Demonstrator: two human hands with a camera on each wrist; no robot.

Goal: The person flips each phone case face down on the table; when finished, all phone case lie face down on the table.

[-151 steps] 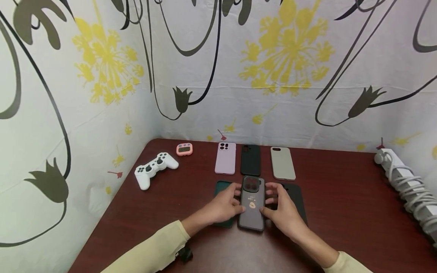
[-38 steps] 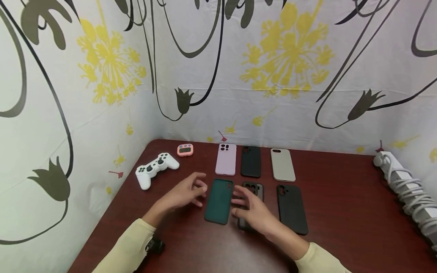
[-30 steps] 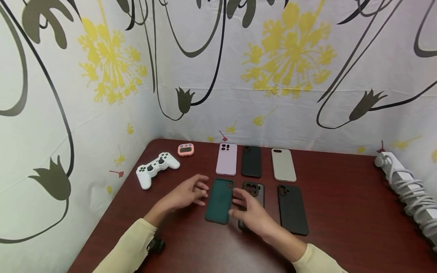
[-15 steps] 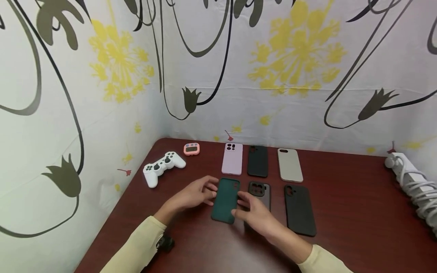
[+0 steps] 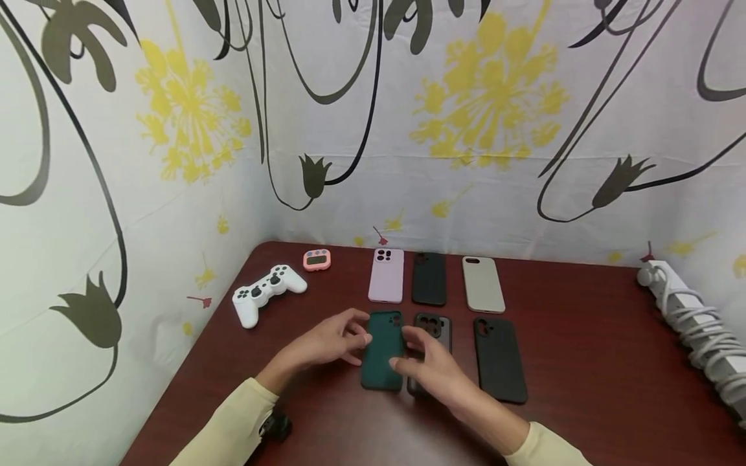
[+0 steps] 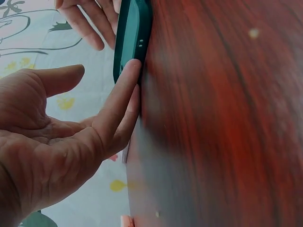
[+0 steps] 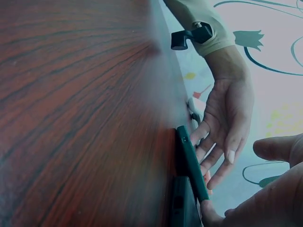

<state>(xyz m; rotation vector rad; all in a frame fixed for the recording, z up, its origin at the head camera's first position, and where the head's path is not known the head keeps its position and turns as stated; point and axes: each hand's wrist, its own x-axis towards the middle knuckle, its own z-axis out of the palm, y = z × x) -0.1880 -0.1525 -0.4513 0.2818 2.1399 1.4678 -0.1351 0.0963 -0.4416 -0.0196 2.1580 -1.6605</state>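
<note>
A dark green phone case [image 5: 381, 353] lies on the table with its raised rim upward, its camera cutout at the far right corner. My left hand [image 5: 332, 340] is at its left side; in the left wrist view a straight forefinger [image 6: 120, 92] touches the case's edge while the thumb stands apart. On the opposite side, my right hand [image 5: 434, 366] has its fingertips right at the edge, thumb also apart in the right wrist view. That hand partly covers a grey, black-rimmed phone case [image 5: 444, 333]. A black phone case [image 5: 501, 359] lies to the right of it.
Behind them lie a lilac phone case [image 5: 386, 278], another black case [image 5: 428, 279] and a beige one [image 5: 483, 285]. A white game controller [image 5: 268, 291] and pink timer [image 5: 317, 260] are at the left. A power strip wound with cable [image 5: 693, 317] lies along the right.
My hands have left the grey case, now lying beside the black one, and moved left to the green case. The green case has turned from slanted to nearly straight.
</note>
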